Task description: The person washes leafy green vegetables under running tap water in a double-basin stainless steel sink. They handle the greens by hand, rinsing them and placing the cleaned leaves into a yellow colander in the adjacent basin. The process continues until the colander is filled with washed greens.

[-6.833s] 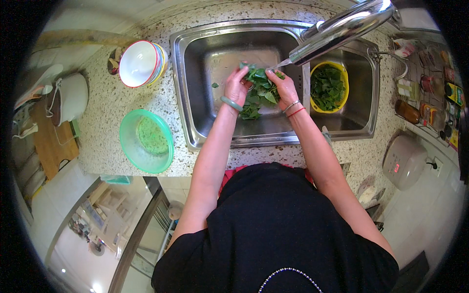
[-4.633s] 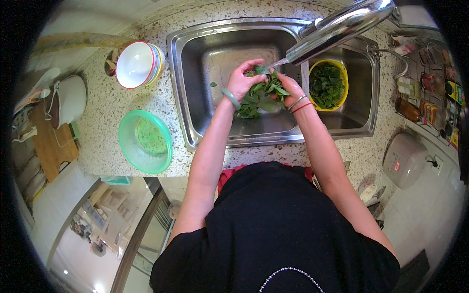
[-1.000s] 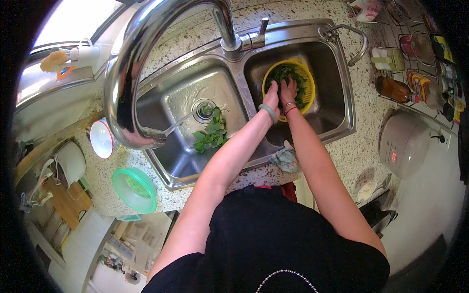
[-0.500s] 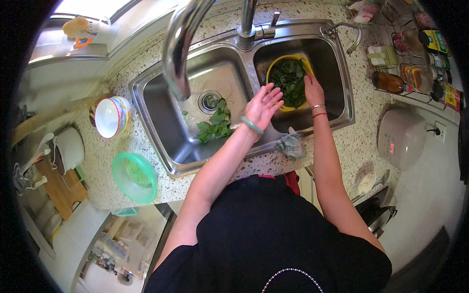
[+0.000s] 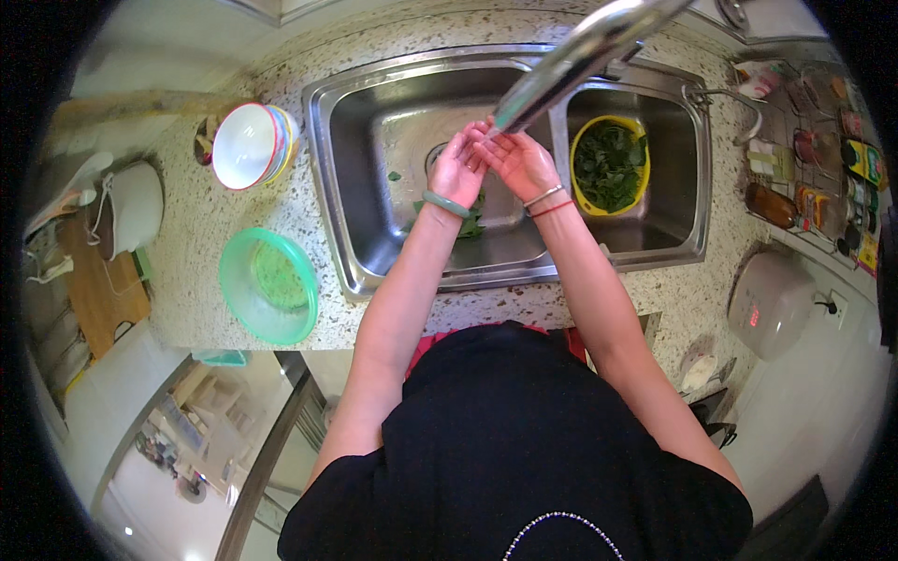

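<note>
My left hand (image 5: 458, 166) and my right hand (image 5: 520, 161) are held together, palms up, right under the mouth of the steel tap (image 5: 571, 61), over the left basin of the double sink (image 5: 355, 187). Both hands hold nothing and their fingers are spread. Below my hands, dark green leaves (image 5: 472, 220) lie on the basin floor near the drain, partly hidden by my left wrist. In the right basin stands a yellow colander (image 5: 578, 150) filled with green leaves (image 5: 611, 166). A green bangle sits on my left wrist, thin red and silver bands on my right.
On the speckled counter to the left are a stack of bowls (image 5: 249, 145) and a green strainer bowl (image 5: 267, 284). A white rice cooker (image 5: 769, 304) stands at the right, bottles and jars (image 5: 804, 178) behind it. A white kettle (image 5: 131, 208) is far left.
My hands have left the yellow colander in the right basin and come together under the tap over the left basin. The view has swung back to centre on the sink.
</note>
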A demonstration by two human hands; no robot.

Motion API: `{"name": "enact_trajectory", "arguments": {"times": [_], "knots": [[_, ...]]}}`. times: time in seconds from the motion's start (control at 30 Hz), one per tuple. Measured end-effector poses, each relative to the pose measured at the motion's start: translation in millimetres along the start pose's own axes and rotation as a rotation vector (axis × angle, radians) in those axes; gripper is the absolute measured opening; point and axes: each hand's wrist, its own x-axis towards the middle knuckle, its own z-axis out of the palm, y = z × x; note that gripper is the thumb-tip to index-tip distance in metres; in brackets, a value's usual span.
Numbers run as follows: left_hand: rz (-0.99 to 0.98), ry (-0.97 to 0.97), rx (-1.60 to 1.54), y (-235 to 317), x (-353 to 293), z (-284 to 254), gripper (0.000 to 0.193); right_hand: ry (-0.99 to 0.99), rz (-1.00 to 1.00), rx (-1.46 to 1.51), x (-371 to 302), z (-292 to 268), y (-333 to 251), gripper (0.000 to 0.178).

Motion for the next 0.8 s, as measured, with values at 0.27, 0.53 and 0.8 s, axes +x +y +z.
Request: {"name": "enact_trajectory", "arguments": {"times": [0.27, 0.53, 0.8], "knots": [[0.131, 0.222, 0.739, 26, 6, -70, 0.033, 0.001, 0.085, -0.248, 34, -18, 33, 0.033], [-0.348, 0.479, 2.071, -20, -8, -95, 0.091, 0.423, -0.029, -1.346, 50, -130, 62, 0.053], [0.142, 0.742, 2.166, 27, 1, -110, 0.059, 0.158, -0.101, -2.327, 44, -91, 89, 0.057]]}}
